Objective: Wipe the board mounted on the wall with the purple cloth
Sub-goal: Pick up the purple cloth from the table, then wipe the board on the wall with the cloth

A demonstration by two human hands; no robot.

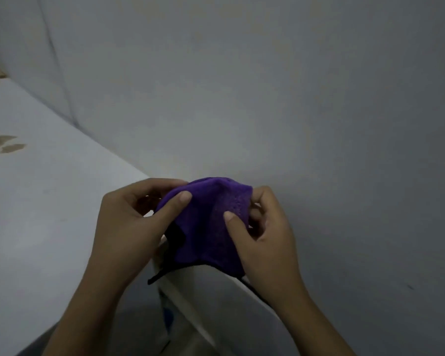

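Nearest the camera, two bare forearms are coming up from the bottom edge and meeting at mid-frame. The left hand (pixel 129 222) is pinching the soft purple cloth w/ a dark stitched edge (pixel 208 227) on its left side, thumb lying flat across the front of the fabric, fingers curling behind it. The right hand (pixel 265 235) is pinching the cloth's right side the same way, thumb pressing on the front, fingers folding behind the top corner. The cloth is bunching into a dome btwn the two hands, its dark hem hanging loose below, one corner trailing down to the left.

Just under the cloth, a white ledge or frame edge (pixel 216 299) is running diagonally down to the right; can't tell exactly what it belongs to. Beside it, low centre, something w/ a bit of blue on it (pixel 168 317) is showing, too dim to identify.

To the left, a pale flat surface (pixel 49 201) is stretching away, carrying a brownish stain (pixel 3 145) near the left edge.

Beyond the hands, a plain grey-white wall (pixel 267 98) is filling the rest of the view, w/ a vertical seam or corner line (pixel 57 60) at upper left. Lighting is dim throughout
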